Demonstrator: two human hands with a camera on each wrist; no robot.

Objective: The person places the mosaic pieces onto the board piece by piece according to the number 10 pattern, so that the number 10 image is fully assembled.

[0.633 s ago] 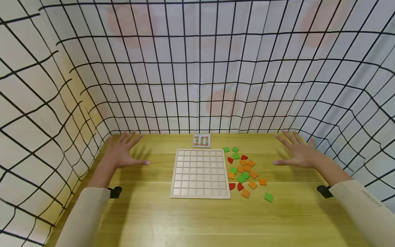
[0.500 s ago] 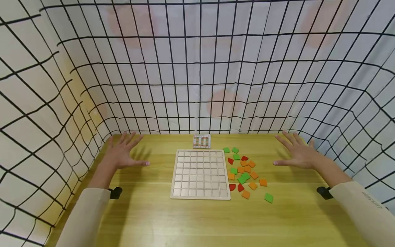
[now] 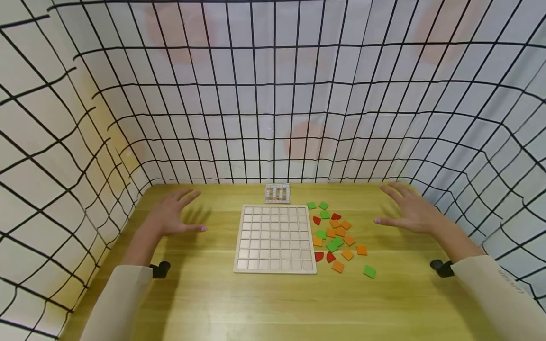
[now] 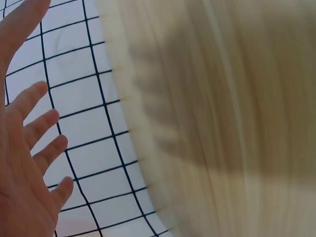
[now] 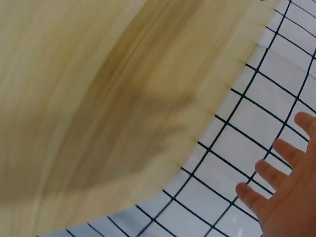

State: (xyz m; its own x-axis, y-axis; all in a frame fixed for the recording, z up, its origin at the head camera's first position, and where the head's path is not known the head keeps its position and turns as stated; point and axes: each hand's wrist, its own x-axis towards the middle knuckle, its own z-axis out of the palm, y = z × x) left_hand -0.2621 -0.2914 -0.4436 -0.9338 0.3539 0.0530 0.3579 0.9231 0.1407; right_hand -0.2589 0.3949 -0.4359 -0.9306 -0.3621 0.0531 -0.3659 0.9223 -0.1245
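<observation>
In the head view my left hand hovers over the table, left of a pale gridded board, thumb pointing inward and fingers spread. My right hand is held the same way at the right, beyond a scatter of orange, green and red flat pieces. Neither hand touches anything. Both wrist views show the hands, left and right, with fingers apart and nothing held. The board's cells hold no pieces. Behind the board lies a small patterned card.
A wooden table spans the space below, with a black grid net over white cloth at the back and both sides. A lone green piece lies at the near right of the scatter. Dark bands sit at both wrists.
Fingers of both hands have bent slightly and drawn a little closer together. The whole head view has shifted slightly; the board and pieces lie as before.
</observation>
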